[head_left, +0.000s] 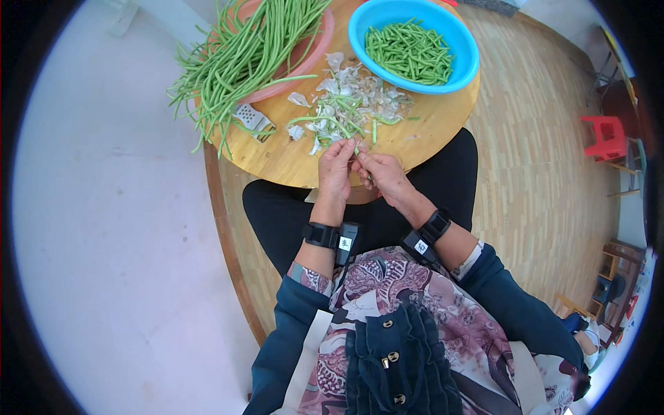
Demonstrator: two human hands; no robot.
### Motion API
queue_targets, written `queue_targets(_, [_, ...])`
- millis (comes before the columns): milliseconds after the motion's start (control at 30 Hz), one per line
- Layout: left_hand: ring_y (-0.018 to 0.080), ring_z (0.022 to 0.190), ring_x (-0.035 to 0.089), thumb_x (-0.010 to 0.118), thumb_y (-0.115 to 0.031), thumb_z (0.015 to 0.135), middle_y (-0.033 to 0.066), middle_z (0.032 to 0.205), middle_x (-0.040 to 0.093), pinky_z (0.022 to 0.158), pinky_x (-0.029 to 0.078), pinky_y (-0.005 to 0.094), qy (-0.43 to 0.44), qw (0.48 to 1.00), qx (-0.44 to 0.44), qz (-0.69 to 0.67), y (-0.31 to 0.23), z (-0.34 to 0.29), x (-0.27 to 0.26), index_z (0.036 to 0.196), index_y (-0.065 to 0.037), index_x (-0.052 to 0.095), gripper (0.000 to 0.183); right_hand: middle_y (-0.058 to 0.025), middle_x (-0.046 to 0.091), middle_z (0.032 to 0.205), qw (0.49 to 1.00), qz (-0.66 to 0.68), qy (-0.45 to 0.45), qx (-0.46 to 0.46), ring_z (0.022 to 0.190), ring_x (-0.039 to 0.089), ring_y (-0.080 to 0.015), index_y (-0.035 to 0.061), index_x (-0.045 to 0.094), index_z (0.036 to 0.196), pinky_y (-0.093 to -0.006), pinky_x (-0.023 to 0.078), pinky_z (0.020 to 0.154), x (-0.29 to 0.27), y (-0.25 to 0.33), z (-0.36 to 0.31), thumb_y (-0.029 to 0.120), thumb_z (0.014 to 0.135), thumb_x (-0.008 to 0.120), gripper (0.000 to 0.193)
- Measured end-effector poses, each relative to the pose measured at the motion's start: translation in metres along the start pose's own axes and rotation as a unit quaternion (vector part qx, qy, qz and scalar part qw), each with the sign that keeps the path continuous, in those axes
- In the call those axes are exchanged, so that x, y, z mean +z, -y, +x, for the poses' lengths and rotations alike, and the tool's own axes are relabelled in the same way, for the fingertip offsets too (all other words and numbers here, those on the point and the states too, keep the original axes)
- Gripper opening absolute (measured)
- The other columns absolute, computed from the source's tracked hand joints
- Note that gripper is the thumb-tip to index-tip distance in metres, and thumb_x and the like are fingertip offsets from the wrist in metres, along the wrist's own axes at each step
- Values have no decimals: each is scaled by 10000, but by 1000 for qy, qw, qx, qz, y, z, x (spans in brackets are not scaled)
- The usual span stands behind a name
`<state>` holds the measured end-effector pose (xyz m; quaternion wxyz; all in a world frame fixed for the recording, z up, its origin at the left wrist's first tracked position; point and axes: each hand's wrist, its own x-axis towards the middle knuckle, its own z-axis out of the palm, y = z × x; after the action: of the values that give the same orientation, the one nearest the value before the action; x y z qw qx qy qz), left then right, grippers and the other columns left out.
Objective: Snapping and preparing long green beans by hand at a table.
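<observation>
Head view: both hands pinch one green bean at frame centre.
Blue bowl holds cut pieces; pink basin holds long beans.

Left hand and right hand fingers pressed on the green bean.

bowls: 2, one blue bowl of cut bean pieces, one pink bowl of long beans | round wooden table: 1 | metal grater: 1 | pile of pale peelings: 1 | red stool: 1 | hands: 2, left hand, right hand | black wrist straps: 2
</observation>
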<state>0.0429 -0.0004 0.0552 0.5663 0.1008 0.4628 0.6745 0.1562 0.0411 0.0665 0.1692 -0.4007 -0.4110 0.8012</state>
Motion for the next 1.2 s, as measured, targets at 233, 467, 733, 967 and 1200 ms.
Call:
queue_targets(233, [77,479,459,554,-176,844,16,639,544,382,339,190,-49,997,3,62,-10,-5,3,826,-30,578,149,46,427,542,970,-205,127,-46,488,379,-49,13,600,740,-204,313,454,-11,8,10,258,879,502,298])
queue_targets(467, [94,548,490,549,-186,845,10,642,544,510,398,214,-25,998,-41,30,-11,-1,-24,854,-23,580,166,-36,563,596,898,-326,294,-32,490,476,-122,13,627,735,-270,387,475,-17,34,13,216,760,591,208])
queue_targets(733, [104,602,523,528,-176,857,27,726,588,569,417,210,-16,996,-36,75,-21,-7,-22,936,-14,586,190,-126,614,779,752,-432,-106,-486,653,558,-156,-52,604,891,-296,444,628,-22,32,46,185,759,603,271])
queue_targets(967, [90,619,530,560,-164,837,23,758,600,572,430,214,-27,987,5,157,-12,-8,-12,924,-21,605,174,-140,593,649,946,-278,1,-165,621,579,-203,-28,626,815,-303,444,582,5,24,39,246,739,589,287])
queue_targets(1200, [84,649,532,564,-199,838,24,806,607,589,426,209,-78,960,2,268,-18,-10,-24,964,-25,615,221,-41,601,682,948,-217,-55,-225,606,530,-95,-48,614,864,-233,425,568,-1,10,40,162,828,547,224])
